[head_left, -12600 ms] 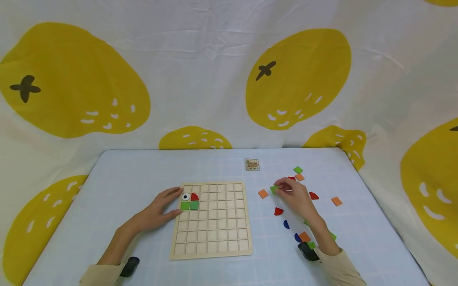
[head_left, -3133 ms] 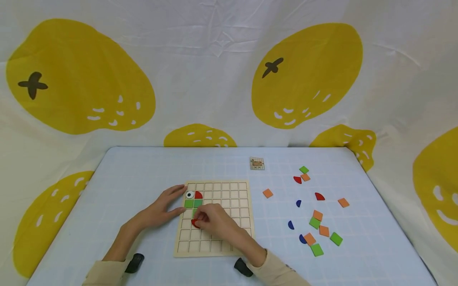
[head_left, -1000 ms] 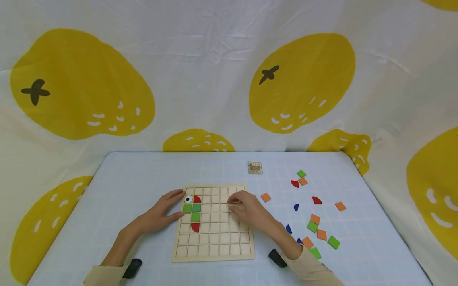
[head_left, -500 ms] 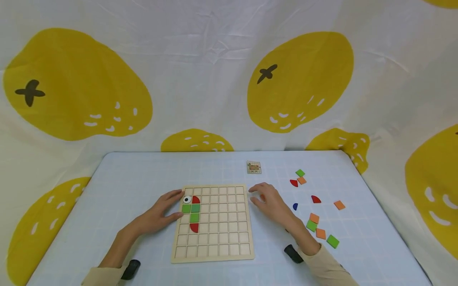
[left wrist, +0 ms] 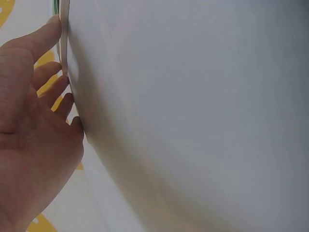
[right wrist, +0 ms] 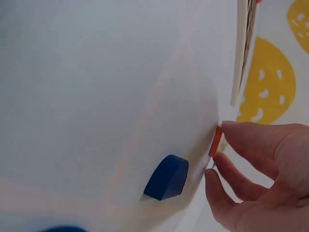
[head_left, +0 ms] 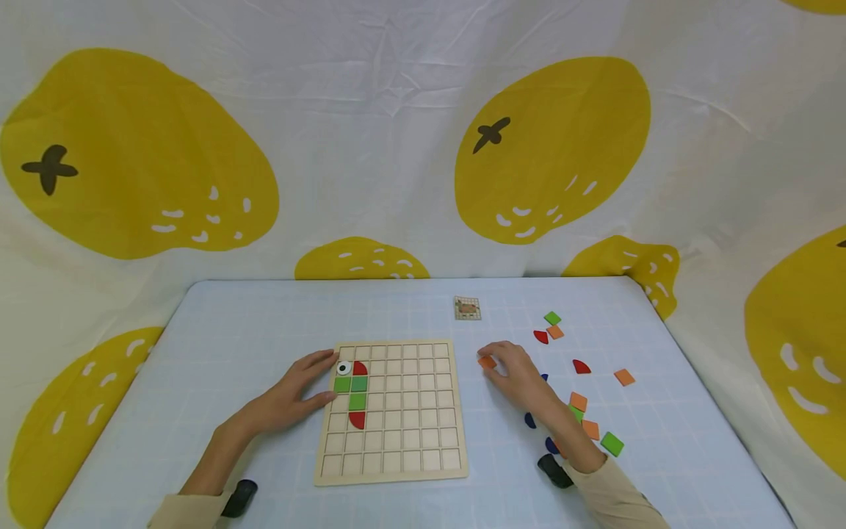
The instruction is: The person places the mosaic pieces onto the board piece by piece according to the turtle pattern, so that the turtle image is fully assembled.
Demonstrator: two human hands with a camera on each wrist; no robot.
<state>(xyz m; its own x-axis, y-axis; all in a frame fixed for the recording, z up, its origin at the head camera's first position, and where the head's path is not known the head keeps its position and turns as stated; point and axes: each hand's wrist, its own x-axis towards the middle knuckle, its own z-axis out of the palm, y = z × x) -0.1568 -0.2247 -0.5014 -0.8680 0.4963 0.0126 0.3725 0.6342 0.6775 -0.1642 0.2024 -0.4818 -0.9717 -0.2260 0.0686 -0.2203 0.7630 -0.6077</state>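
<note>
A wooden grid board (head_left: 403, 439) lies on the table, with a round eye tile (head_left: 343, 368), red quarter-round tiles (head_left: 360, 368) and green square tiles (head_left: 358, 401) in its left cells. My left hand (head_left: 291, 397) touches the board's left edge, thumb and fingers spread; the left wrist view shows the fingertips along that edge (left wrist: 64, 38). To the right of the board, my right hand (head_left: 518, 378) pinches an orange square tile (head_left: 487, 362) between thumb and finger. In the right wrist view the orange tile (right wrist: 216, 141) is seen edge-on, near a blue half-round tile (right wrist: 166, 178).
Loose orange, green, red and blue tiles lie about on the right, among them a red quarter-round (head_left: 581, 366), an orange square (head_left: 624, 377) and a green square (head_left: 612, 444). A small picture card (head_left: 467, 308) lies behind the board. My right forearm partly covers some tiles.
A green square and a red quarter-round have been added to the board's second column. My right hand has moved from the board rightward to the orange tile. The left hand stays put.
</note>
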